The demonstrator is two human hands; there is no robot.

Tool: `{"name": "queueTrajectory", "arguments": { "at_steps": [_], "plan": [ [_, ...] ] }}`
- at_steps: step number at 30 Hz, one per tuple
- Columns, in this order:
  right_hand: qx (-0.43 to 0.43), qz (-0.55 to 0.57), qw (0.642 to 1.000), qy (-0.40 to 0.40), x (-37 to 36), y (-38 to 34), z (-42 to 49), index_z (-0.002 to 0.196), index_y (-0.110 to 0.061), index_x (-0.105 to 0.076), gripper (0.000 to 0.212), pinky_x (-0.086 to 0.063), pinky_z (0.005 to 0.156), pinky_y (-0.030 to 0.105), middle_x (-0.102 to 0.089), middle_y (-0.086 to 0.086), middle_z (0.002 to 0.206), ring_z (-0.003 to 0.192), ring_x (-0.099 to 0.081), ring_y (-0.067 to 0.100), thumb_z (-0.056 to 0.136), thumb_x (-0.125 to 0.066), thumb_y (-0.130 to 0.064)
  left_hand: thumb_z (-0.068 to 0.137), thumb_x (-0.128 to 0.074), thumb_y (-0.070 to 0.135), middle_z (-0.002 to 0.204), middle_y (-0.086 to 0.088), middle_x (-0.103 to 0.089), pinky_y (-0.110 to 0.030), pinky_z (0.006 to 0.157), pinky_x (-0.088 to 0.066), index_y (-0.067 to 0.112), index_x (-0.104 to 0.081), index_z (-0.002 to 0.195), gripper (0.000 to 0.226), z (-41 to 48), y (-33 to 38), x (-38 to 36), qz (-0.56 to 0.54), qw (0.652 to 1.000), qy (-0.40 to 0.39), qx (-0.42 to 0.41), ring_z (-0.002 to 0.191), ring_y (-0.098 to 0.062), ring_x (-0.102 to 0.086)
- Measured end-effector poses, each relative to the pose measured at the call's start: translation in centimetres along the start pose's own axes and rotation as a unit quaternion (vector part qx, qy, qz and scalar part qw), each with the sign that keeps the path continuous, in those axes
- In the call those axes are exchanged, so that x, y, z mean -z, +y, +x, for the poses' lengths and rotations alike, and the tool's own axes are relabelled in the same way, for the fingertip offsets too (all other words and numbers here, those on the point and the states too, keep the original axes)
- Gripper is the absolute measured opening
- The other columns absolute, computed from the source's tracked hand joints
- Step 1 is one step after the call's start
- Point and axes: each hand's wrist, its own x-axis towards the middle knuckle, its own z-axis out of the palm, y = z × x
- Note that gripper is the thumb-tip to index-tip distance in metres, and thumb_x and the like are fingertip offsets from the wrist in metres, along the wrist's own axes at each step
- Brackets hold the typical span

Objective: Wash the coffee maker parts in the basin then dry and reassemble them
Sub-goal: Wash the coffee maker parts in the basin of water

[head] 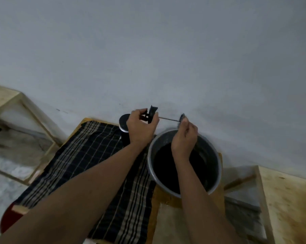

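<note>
You hold the thin metal plunger rod [168, 119] level, just above the far rim of the round grey metal basin [218, 173]; your left hand [139, 126] has its fingers curled round the black plastic lid [152, 111], and your right hand [184, 138] pinches the small round filter disc [181, 117]. If the disc unscrews under wet fingers, it could drop into the basin and vanish; the contents there are too dark to read. The disc itself is blurred; the black cylindrical body [124, 120], left of the basin on the dark checked cloth [88, 155], is partly hidden behind your left hand.
</note>
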Motion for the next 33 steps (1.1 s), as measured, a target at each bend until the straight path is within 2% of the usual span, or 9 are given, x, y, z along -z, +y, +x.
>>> {"name": "queueTrajectory", "arguments": {
  "at_steps": [6,9,11,15,17,21,25,29,33],
  "plan": [
    [0.078,0.008,0.983,-0.166,-8.7,-4.8,-4.9,0.11,-0.006,-0.07,0.041,-0.035,0.07,0.0,-0.051,0.0,0.101,0.079,-0.052,-0.009,0.107,-0.042,-0.036,0.088,-0.077,0.027,0.095,-0.003,-0.071,-0.001,0.069,-0.043,0.004,-0.072,0.106,0.029,7.6,-1.2,10.0,0.026,0.993,0.115,0.003,0.082,-0.011,-0.063],
    [0.07,-0.022,0.959,-0.275,-13.0,-4.6,-8.6,0.086,-0.022,-0.055,0.036,-0.035,0.068,0.009,-0.05,0.004,0.093,0.079,-0.048,-0.003,0.107,-0.038,-0.046,0.091,-0.074,0.027,0.095,-0.003,-0.069,0.002,0.066,-0.038,0.004,-0.071,0.107,0.028,9.0,-4.6,15.1,0.069,0.987,0.133,0.058,0.085,-0.013,-0.062],
    [0.012,-0.045,0.948,-0.315,-16.1,-2.8,-11.3,0.086,-0.022,-0.047,0.045,-0.037,0.071,0.02,-0.05,0.005,0.095,0.079,-0.046,0.007,0.101,-0.034,-0.062,0.092,-0.072,0.028,0.094,-0.001,-0.068,-0.01,0.074,-0.042,0.005,-0.071,0.108,0.028,8.9,-7.8,18.0,0.101,0.983,0.117,0.098,0.088,-0.014,-0.062],
    [-0.133,-0.129,0.924,-0.335,-19.7,2.8,-17.0,0.116,-0.01,-0.058,0.069,-0.04,0.08,0.035,-0.057,0.016,0.118,0.1,-0.058,0.029,0.093,-0.029,-0.069,0.091,-0.072,0.029,0.098,-0.006,-0.071,-0.029,0.079,-0.047,0.004,-0.068,0.115,0.035,7.0,-15.3,22.3,0.183,0.965,0.001,0.188,0.09,-0.02,-0.064],
    [-0.203,-0.163,0.907,-0.332,-19.3,4.9,-19.1,0.145,-0.011,-0.048,0.062,-0.042,0.096,0.037,-0.049,0.012,0.144,0.126,-0.053,0.029,0.103,-0.033,-0.055,0.089,-0.075,0.031,0.106,-0.01,-0.072,-0.034,0.081,-0.054,0.004,-0.067,0.122,0.044,5.7,-18.4,23.4,0.209,0.95,-0.07,0.223,0.094,-0.024,-0.067],
    [-0.249,-0.219,0.898,-0.288,-18.7,7.9,-21.7,0.155,-0.011,-0.037,0.056,-0.037,0.109,0.036,-0.039,0.01,0.158,0.14,-0.044,0.029,0.108,-0.035,-0.042,0.088,-0.079,0.031,0.115,-0.012,-0.072,-0.035,0.092,-0.055,0.004,-0.064,0.129,0.051,4.2,-21.4,23.9,0.23,0.926,-0.166,0.248,0.106,-0.027,-0.068],
    [-0.245,-0.227,0.908,-0.252,-18.9,8.7,-22.4,0.154,-0.011,-0.038,0.055,-0.039,0.106,0.035,-0.039,0.01,0.157,0.137,-0.046,0.029,0.108,-0.037,-0.04,0.088,-0.08,0.031,0.117,-0.011,-0.071,-0.026,0.078,-0.048,0.005,-0.061,0.132,0.055,4.0,-22.2,23.9,0.244,0.91,-0.213,0.258,0.095,-0.021,-0.065],
    [-0.271,-0.225,0.905,-0.239,-19.5,8.9,-22.5,0.152,-0.013,-0.042,0.054,-0.041,0.107,0.038,-0.044,0.009,0.154,0.134,-0.049,0.028,0.107,-0.037,-0.042,0.088,-0.08,0.031,0.123,-0.012,-0.069,-0.026,0.078,-0.047,0.007,-0.059,0.135,0.057,4.6,-23.1,24.0,0.269,0.897,-0.242,0.254,0.108,-0.027,-0.067],
    [-0.311,-0.213,0.898,-0.228,-19.4,9.2,-22.7,0.138,-0.013,-0.053,0.042,-0.05,0.081,0.035,-0.061,0.006,0.118,0.091,-0.06,0.019,0.108,-0.037,-0.038,0.09,-0.078,0.032,0.121,-0.011,-0.069,-0.03,0.076,-0.05,0.008,-0.058,0.135,0.054,4.6,-23.8,24.1,0.298,0.881,-0.265,0.256,0.106,-0.028,-0.068]
  ]
}}
